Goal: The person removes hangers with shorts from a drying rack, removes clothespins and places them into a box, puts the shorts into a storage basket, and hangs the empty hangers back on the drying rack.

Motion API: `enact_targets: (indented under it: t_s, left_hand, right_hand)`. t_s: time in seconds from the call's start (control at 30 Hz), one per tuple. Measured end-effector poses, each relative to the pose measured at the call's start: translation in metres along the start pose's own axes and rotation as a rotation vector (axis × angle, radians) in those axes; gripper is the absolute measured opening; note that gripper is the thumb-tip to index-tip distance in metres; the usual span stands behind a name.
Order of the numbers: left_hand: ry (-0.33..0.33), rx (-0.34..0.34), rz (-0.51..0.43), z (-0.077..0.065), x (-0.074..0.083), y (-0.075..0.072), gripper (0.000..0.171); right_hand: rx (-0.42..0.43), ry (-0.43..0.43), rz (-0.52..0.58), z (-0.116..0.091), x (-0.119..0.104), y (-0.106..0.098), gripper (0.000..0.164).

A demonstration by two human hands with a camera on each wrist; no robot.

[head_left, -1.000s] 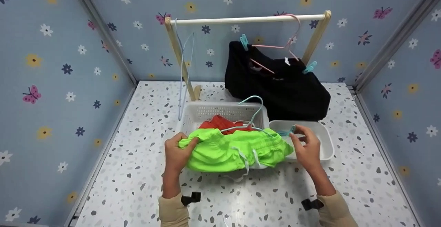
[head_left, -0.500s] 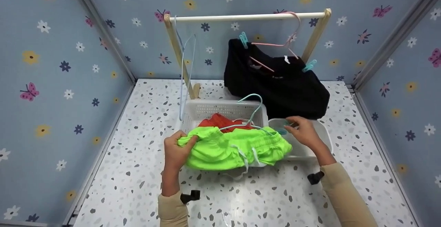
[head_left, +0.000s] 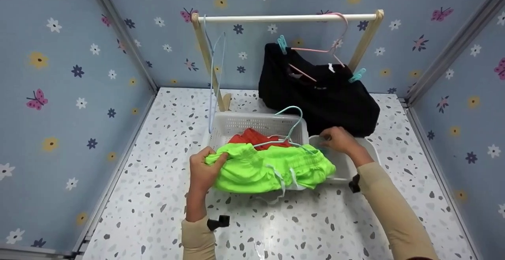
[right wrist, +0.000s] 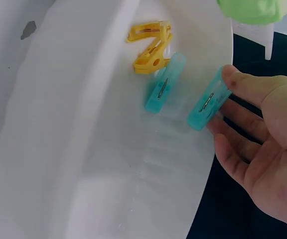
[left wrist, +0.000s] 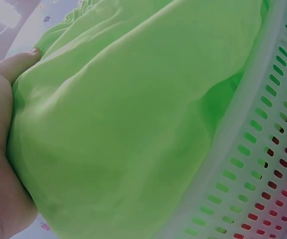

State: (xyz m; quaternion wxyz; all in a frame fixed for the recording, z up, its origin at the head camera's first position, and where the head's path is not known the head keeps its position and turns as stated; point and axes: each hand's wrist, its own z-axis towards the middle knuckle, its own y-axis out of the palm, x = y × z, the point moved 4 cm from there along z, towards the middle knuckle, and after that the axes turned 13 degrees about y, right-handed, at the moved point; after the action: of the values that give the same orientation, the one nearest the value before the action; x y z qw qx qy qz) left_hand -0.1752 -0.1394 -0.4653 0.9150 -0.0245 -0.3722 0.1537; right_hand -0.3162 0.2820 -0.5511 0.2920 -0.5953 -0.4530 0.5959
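Bright green shorts (head_left: 272, 169) with white drawstrings lie across the front of a white perforated basket (head_left: 258, 115). My left hand (head_left: 203, 170) grips their left end at the waistband, thumb on top. A mint hanger (head_left: 301, 117) slants into the waistband, its hook up. Over a white tray (head_left: 369, 149), my right hand (head_left: 340, 139) pinches a teal clothespin (right wrist: 208, 102) between thumb and fingers, at the tray's wall. Another teal clothespin (right wrist: 166, 85) and yellow clothespins (right wrist: 153, 50) lie in the tray.
Red cloth (head_left: 249, 136) lies in the basket. Behind stands a rack with a white rail (head_left: 276, 18). A light blue hanger (head_left: 211, 90) hangs at its left, and a black garment (head_left: 315, 98) at its right on a pink hanger (head_left: 311, 49) with teal clothespins.
My right hand, holding a teal clothespin, has moved from beside the shorts' right end back and down to the tray. My left hand keeps its grip; the shorts stay nearly still.
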Motion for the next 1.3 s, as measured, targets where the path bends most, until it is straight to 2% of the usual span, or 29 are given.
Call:
enact_targets:
  t_s: [0.3, 0.53, 0.67, 0.87, 0.97, 1.13, 1.3]
  left_hand:
    - [-0.026, 0.004, 0.004, -0.002, 0.000, -0.001, 0.034]
    - [-0.031, -0.006, 0.018, -0.001, 0.000, -0.001, 0.035]
    - [-0.017, -0.007, 0.015, 0.000, 0.000, -0.001, 0.035]
    - [-0.019, 0.000, 0.000, 0.000, 0.002, -0.001, 0.034]
    - [-0.028, 0.008, -0.006, 0.000, 0.000, -0.001, 0.034]
    - [-0.036, 0.010, 0.000, -0.002, -0.002, -0.001, 0.032]
    - [-0.047, 0.007, 0.013, -0.003, -0.004, -0.002, 0.031]
  right_hand:
    - [-0.028, -0.021, -0.094, 0.004, -0.004, 0.002, 0.014]
    - [-0.023, 0.022, -0.074, 0.009, -0.005, -0.010, 0.007]
    - [-0.005, -0.005, -0.048, 0.008, -0.012, -0.016, 0.005]
    - [0.012, -0.053, 0.045, -0.002, -0.024, -0.027, 0.011]
    - [0.016, -0.094, 0.137, -0.012, -0.033, -0.034, 0.011]
    - [-0.023, -0.131, 0.291, -0.034, -0.046, -0.040, 0.015]
    - [-0.062, -0.133, 0.366, -0.059, -0.053, -0.040, 0.021]
